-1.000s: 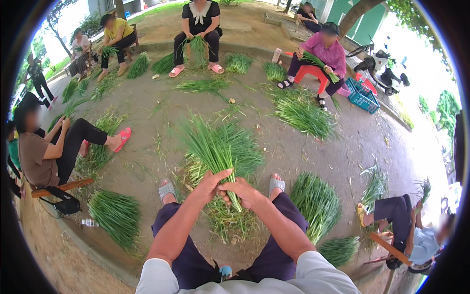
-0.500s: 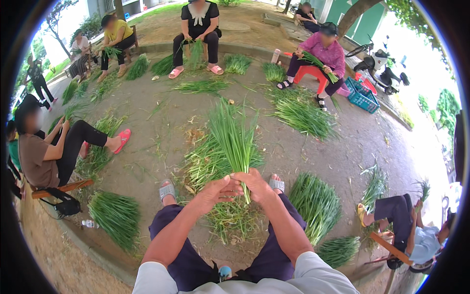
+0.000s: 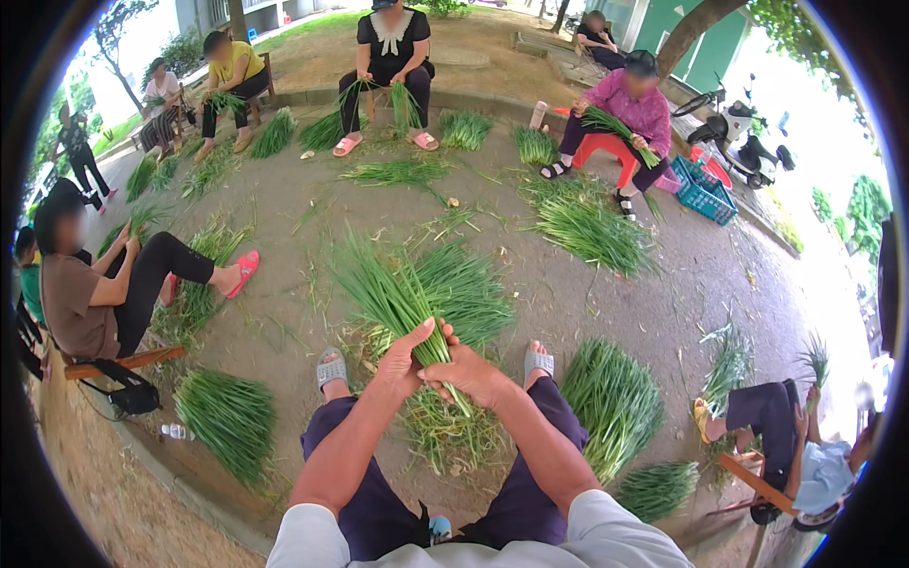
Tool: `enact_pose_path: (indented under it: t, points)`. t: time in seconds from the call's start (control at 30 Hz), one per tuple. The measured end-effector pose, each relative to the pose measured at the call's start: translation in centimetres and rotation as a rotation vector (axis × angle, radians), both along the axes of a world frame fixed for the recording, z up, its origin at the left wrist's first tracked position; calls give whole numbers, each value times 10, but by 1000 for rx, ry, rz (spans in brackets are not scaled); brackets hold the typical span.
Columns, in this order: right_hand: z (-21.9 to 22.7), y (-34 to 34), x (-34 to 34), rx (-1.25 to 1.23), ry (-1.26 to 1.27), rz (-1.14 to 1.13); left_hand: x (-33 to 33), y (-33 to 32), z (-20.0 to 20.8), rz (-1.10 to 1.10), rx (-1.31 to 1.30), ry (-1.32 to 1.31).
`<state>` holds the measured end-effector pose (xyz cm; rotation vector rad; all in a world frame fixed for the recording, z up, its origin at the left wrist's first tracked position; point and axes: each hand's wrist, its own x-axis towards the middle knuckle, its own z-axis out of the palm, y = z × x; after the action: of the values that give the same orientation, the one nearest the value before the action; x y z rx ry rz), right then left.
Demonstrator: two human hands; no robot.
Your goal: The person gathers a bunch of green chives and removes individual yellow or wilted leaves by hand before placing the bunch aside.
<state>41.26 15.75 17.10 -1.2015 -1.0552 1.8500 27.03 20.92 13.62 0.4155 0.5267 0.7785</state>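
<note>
Green and slender, the bunch (image 3: 390, 295) of stalks slants up and to the left in the head view I am watching. The left hand (image 3: 401, 367) is closed round its lower part, thumb along the near side, and the right hand (image 3: 471, 373) is closed just below, thumb across the pale ends. Half a second ago I saw the bunch nearly upright, gripped on the right, with the left fingers loose beside it; now it has tipped over and both grips are firm. It is held above the middle of the pavement (image 3: 682, 293), in front of the left part of a loose pile (image 3: 466, 289) of similar greens. Yellowish trimmings (image 3: 450, 435) lie below the hands. Toward the pavement's left edge I see a heap (image 3: 224, 421) and a plastic bottle (image 3: 177, 432), unmoved; near its upper right edge stands a blue crate (image 3: 704, 194).
</note>
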Motion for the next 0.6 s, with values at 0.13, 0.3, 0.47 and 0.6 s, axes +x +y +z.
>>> enact_pose_path:
  t: [0.13, 0.3, 0.47, 0.6]
  points:
    - [-8, -2, -7, 33, -82, -15, -4, 8, -14, 29, 50, -41]
    - [-39, -9, 4, -88, 50, -338, 1, 26, -8, 182, 79, -167]
    - [-71, -5, 7, -302, 257, -797, 4, 26, -13, 301, 78, -93]
    - [-73, 7, -5, -206, 464, -771, 21, 6, -17, 336, 43, -47]
